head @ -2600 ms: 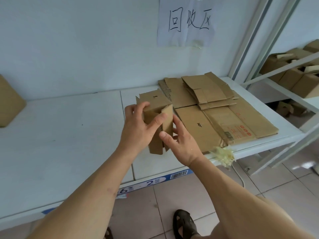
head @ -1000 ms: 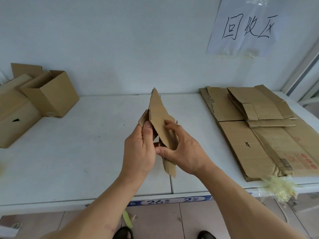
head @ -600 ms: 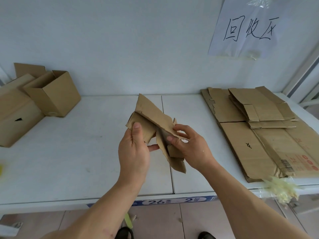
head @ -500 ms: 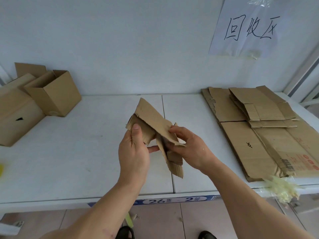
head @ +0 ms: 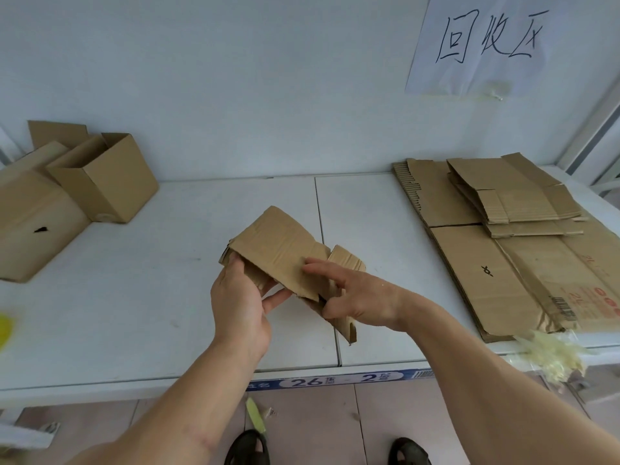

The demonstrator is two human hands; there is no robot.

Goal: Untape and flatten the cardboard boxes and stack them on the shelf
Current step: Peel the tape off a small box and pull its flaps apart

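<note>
From the head camera, both hands are holding a small, partly collapsed cardboard box (head: 285,253) above the middle of the white shelf (head: 134,297): the left hand (head: 240,303) is gripping its left end, and the right hand (head: 349,293) is pinching its right side with fingers lying flat across the top panel. A stack of flattened boxes (head: 510,236) is lying at the shelf's right end, while two unflattened boxes (head: 77,193) are sitting at its left end.

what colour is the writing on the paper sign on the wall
Black, handwritten on the white paper sign; clearest in the head view.
</note>
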